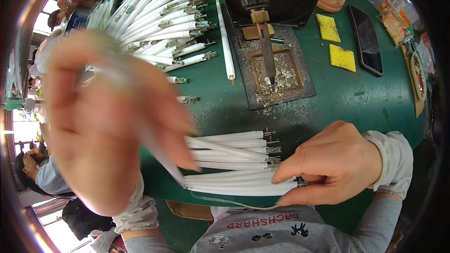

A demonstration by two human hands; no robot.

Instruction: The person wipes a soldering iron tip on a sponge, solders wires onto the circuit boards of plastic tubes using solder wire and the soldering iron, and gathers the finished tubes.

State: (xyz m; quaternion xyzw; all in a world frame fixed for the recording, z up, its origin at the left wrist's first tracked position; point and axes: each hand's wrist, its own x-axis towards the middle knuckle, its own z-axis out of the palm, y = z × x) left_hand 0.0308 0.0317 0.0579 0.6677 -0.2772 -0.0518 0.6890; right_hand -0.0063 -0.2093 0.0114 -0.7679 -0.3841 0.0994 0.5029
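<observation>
My left hand [101,117] is raised close to the camera and blurred, its fingers closed on a thin white tube [161,157] that slants down to the right. My right hand [335,164] rests at the right end of a row of white tubes [234,164] lying side by side near the front edge of the green table [347,98]. Its index finger and thumb pinch the metal-tipped ends of the lowest tubes. Small metal contacts stick out of the upper tubes' right ends.
A large fan of white tubes [154,18] lies at the back left. A soldering iron [262,33] on a dark stand points into a metal tray of solder scraps [276,72]. Two yellow sponges [335,42], a black phone [365,40] and other people at the left edge.
</observation>
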